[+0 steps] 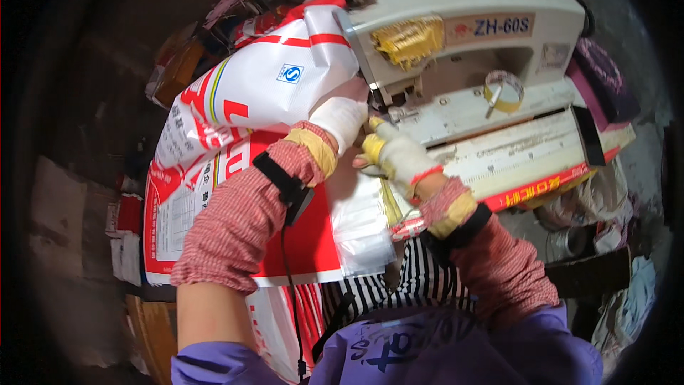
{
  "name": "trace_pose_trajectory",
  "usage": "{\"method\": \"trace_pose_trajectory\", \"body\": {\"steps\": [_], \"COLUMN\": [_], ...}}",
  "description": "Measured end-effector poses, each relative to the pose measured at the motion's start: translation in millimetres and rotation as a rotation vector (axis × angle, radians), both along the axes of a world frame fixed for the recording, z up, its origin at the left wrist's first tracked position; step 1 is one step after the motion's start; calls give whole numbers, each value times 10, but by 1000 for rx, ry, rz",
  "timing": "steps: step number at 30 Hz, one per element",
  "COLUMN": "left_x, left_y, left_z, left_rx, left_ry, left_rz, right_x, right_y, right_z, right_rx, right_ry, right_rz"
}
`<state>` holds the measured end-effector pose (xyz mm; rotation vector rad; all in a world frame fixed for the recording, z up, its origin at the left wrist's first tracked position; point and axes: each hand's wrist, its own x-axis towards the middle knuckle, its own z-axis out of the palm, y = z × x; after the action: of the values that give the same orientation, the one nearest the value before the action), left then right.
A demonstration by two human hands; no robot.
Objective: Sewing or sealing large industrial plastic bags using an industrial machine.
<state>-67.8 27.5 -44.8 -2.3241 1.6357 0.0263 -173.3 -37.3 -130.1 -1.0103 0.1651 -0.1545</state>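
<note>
A large white and red printed sack (249,78) is bunched up against the left end of a pale sewing machine (456,28). My left hand (340,120), in a white glove, is closed on the sack's folded edge beside the needle area; most of its fingertips are hidden. Close by on the right, my right hand (399,153) wears a white glove with yellow fingertips. Its fingers are bent together near the presser foot (399,110), and what lies between them cannot be made out. Beneath both hands, clear plastic liner (363,235) spreads over a red panel.
A tape roll (504,91) with a thin white stick rests on the machine bed. Yellow cloth (407,39) is fixed to the machine's arm. Purple material (602,82) stands at its right end. Crumpled bags and a metal can (566,242) lie lower right; cluttered boxes (178,64) stand far left.
</note>
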Motion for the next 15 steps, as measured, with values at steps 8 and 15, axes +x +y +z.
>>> {"method": "trace_pose_trajectory", "body": {"steps": [8, 15], "left_x": [-491, -776], "left_y": [1293, 2616], "left_z": [1156, 1572], "left_rx": [82, -862], "left_ry": [-328, -637], "left_rz": [-224, -96], "right_x": [285, 566], "right_y": [272, 1475], "right_z": [563, 876], "right_rx": [-1782, -1602], "right_ry": [98, -187], "right_rz": [-66, 382]}}
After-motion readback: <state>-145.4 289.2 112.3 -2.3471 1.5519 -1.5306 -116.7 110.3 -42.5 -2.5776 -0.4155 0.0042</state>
